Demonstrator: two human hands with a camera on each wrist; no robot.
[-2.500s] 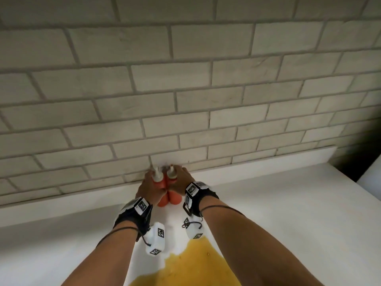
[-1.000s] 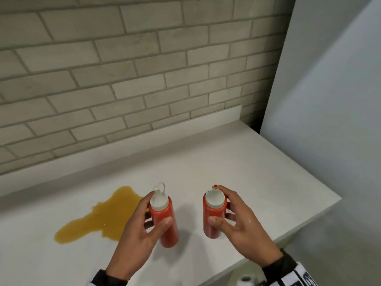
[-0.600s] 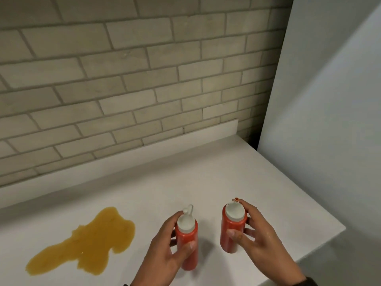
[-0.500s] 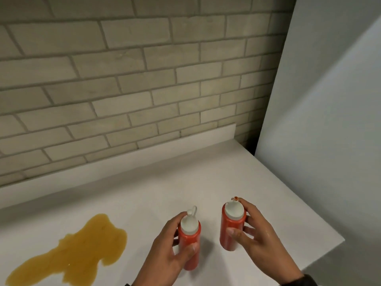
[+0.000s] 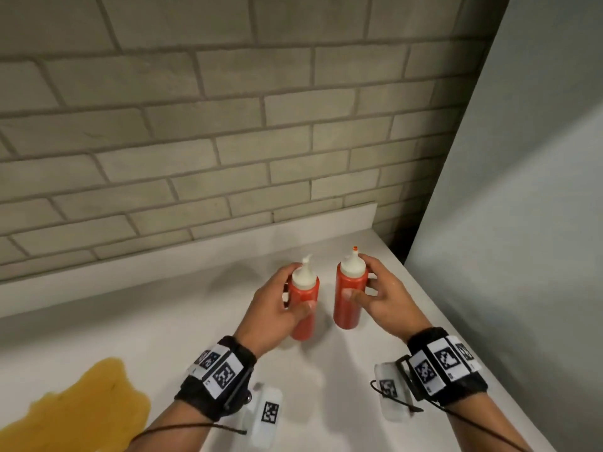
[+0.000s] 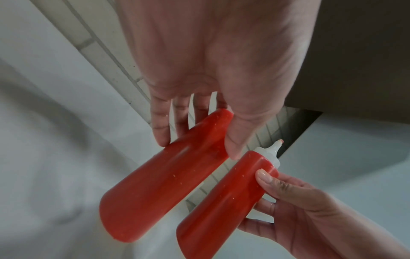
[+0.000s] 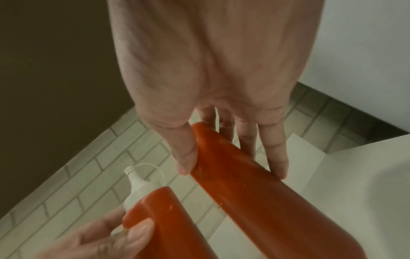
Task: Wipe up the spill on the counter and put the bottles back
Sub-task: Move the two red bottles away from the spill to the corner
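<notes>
Soft, even indoor light; wrist views blur close up, edges bend strongly.

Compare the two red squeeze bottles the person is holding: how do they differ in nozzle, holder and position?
The left bottle has an all-white nozzle with a loose cap loop; the right bottle has an orange-tipped nozzle. The left hand grips the left bottle; the right hand grips the right one. The left bottle sits nearer the yellow spill; the right bottle sits nearer the counter end. Both are red, white-topped and upright.
</notes>
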